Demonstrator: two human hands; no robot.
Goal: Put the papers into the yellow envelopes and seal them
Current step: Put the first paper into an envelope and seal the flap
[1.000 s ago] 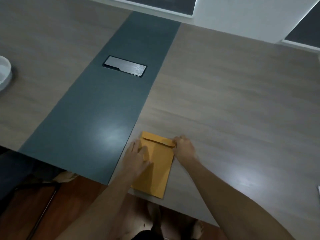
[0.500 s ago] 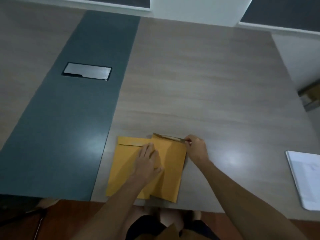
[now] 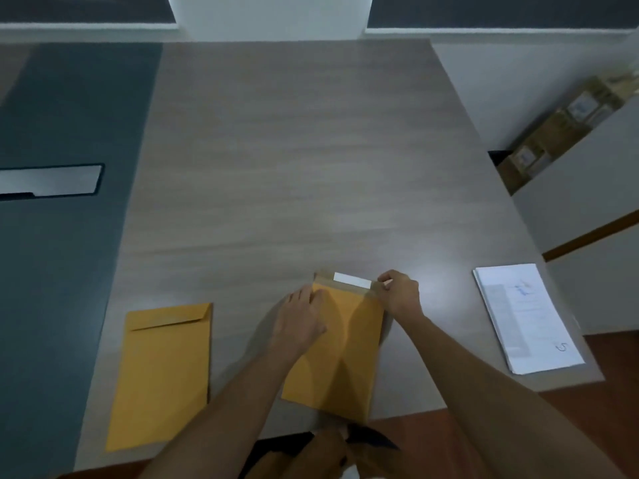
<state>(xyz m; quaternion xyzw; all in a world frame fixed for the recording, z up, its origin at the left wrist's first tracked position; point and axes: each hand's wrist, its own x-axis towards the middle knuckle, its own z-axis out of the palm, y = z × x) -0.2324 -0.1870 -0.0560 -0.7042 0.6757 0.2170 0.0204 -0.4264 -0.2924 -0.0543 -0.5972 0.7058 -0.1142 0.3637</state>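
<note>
Table (image 3: 311, 160): we see a long wood-grain top with a dark grey-blue strip (image 3: 62, 271) running down its left side; its near edge lies just in front of us
Cable hatch (image 3: 48, 183): a silvery plate set into the dark strip, toward the table's left edge
Left envelope (image 3: 162, 375): a yellow envelope lying flat near the table's near edge, just right of the dark strip, its flap folded down; we see it apart from both hands
Centre envelope (image 3: 342, 357): a second yellow envelope lying at the near edge, its bottom corner reaching slightly past that edge; its flap is raised at the far end
Papers (image 3: 525, 316): a white stack lying near the table's right edge close to the near right corner, well apart from the envelopes, with a handwritten mark at its near corner
Left hand (image 3: 301, 319): we see it resting palm down on the upper left part of the centre envelope, fingers fairly straight and pressing it to the table
Right hand (image 3: 399, 292): at the top right corner of the centre envelope, fingers curled and pinching the end of the flap
White strip (image 3: 352, 280): a narrow white band showing along the raised flap, between the two hands; we cannot tell whether it is a liner or paper inside
</note>
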